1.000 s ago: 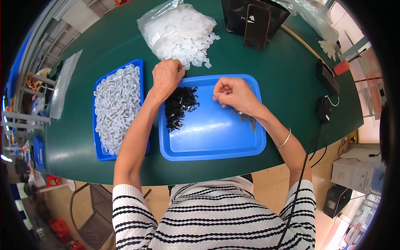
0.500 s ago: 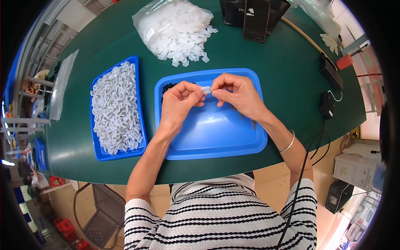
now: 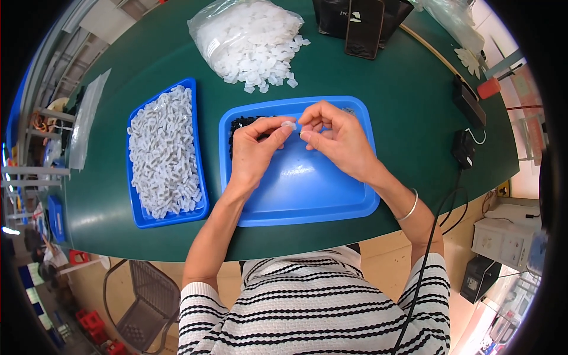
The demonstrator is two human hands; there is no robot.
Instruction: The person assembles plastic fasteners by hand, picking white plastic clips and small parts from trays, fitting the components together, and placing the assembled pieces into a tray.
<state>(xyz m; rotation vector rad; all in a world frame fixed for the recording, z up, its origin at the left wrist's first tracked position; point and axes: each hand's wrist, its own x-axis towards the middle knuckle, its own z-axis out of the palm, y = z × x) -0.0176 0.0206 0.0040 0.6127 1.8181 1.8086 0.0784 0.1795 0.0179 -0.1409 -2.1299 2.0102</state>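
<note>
Over the larger blue tray [image 3: 284,207], my left hand [image 3: 251,151] pinches a small translucent white plastic piece [image 3: 289,125] between thumb and fingertips. Just to its right, my right hand [image 3: 340,142] has thumb and forefinger drawn together, a small gap away from the piece. Whatever sits in that pinch, if anything, is too small to make out. Small black parts [image 3: 239,123] lie in the tray's far left corner, partly covered by my left hand. A few small greyish parts [image 3: 349,110] show at the far right, mostly hidden behind my right hand.
On the left stands a narrower blue tray [image 3: 203,207] heaped with whitish plastic pieces [image 3: 165,154]. An open clear bag [image 3: 207,38] spills white pieces [image 3: 260,65] at the back. A phone [image 3: 364,29] leans on a black bag [image 3: 331,18]. A black cable [image 3: 421,278] hangs on the right.
My hands have parted slightly, and the white piece now stays in my left fingertips, turned to a different angle. The right fingers have come off it.
</note>
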